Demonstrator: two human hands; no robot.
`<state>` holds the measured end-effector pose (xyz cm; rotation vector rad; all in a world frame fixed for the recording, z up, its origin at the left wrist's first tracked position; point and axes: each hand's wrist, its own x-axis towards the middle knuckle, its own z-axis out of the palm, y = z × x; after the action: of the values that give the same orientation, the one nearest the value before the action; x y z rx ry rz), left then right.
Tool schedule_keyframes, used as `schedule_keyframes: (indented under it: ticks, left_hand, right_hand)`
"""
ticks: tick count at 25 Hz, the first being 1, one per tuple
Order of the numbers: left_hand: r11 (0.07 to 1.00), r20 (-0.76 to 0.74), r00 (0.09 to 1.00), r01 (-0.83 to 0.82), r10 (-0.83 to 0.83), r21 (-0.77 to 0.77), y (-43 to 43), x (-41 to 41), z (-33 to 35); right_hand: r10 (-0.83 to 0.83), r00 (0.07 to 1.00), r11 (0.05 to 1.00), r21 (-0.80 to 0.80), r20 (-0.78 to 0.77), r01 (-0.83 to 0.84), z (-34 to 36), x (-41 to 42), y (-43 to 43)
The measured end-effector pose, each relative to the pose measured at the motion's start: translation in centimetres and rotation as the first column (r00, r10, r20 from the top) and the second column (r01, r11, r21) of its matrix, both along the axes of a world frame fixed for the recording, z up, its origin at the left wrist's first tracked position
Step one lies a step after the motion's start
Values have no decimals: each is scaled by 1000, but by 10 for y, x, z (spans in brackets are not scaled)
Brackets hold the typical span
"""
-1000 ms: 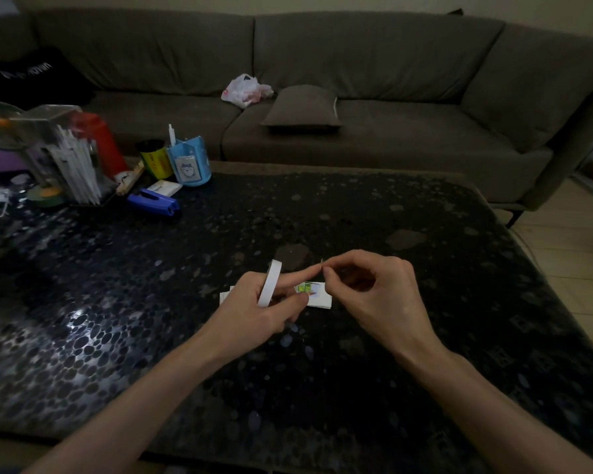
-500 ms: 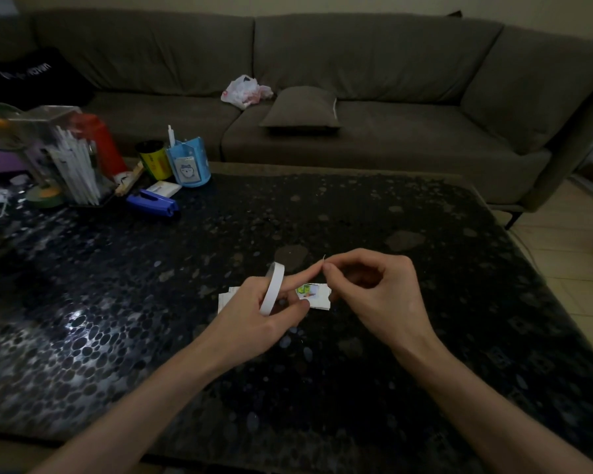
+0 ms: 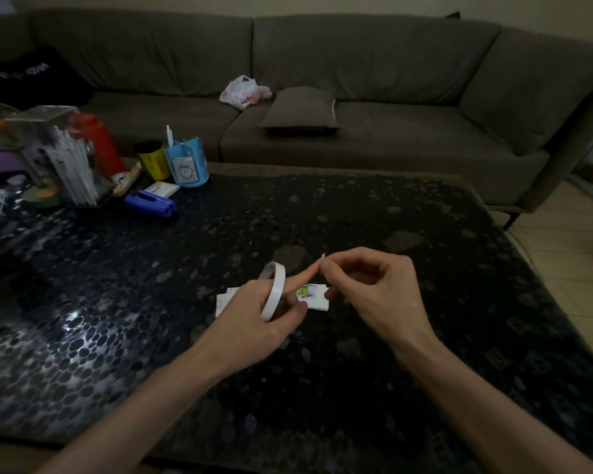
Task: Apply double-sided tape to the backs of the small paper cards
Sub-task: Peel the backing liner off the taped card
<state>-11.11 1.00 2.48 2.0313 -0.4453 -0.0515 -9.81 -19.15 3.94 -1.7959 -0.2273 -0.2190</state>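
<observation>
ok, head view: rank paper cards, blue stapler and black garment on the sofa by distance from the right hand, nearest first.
1. Paper cards, on the table just beside the right hand.
2. Blue stapler, far-left part of the table.
3. Black garment, left end of the sofa, beyond the table.

Head view: worn on my head, wide-angle, facing forward and down across the dark table (image 3: 476, 285).
Nearness: close over my left hand (image 3: 250, 316) and right hand (image 3: 377, 292), which sit just below mid-frame.
Lower edge: my forearms enter from the bottom corners.
Far reach: the sofa (image 3: 374, 63) spans the top.
</observation>
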Motion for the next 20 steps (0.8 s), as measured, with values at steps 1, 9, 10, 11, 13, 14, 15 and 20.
schedule_keyframes:
  ticks: [1, 9, 10, 11, 13, 14, 15, 20]
  left_hand:
    - [1000, -6, 1000, -4, 4, 15, -1, 0, -1]
    - [998, 20, 1000, -24, 23, 51, -4, -3, 1]
    - [999, 17, 1000, -24, 24, 46, -4, -3, 1]
    - [999, 18, 1000, -25, 24, 43, -4, -3, 1]
    - [999, 13, 1000, -21, 21, 39, -4, -4, 3]
    - [999, 8, 1000, -16, 16, 32, -4, -4, 3]
    - [1000, -1, 1000, -13, 13, 26, -3, -4, 3]
    - [1000, -25, 1000, -14, 15, 10, -3, -3, 5]
  right_hand:
    - [1, 1000, 1000, 6, -6, -1, 0, 0, 0]
    - [13, 1000, 1000, -7, -26, -13, -1, 2, -1]
    - [17, 1000, 1000, -19, -23, -18, 0, 2, -2]
    - [21, 1000, 999, -31, -21, -21, 0, 2, -2]
    - [25, 1000, 999, -38, -9, -25, 1, 1, -3]
    - [26, 1000, 999, -40, 2, -26, 1, 1, -4]
    - [27, 1000, 999, -47, 12, -27, 1, 1, -4]
    - [38, 999, 997, -68, 15, -37, 1, 2, -6]
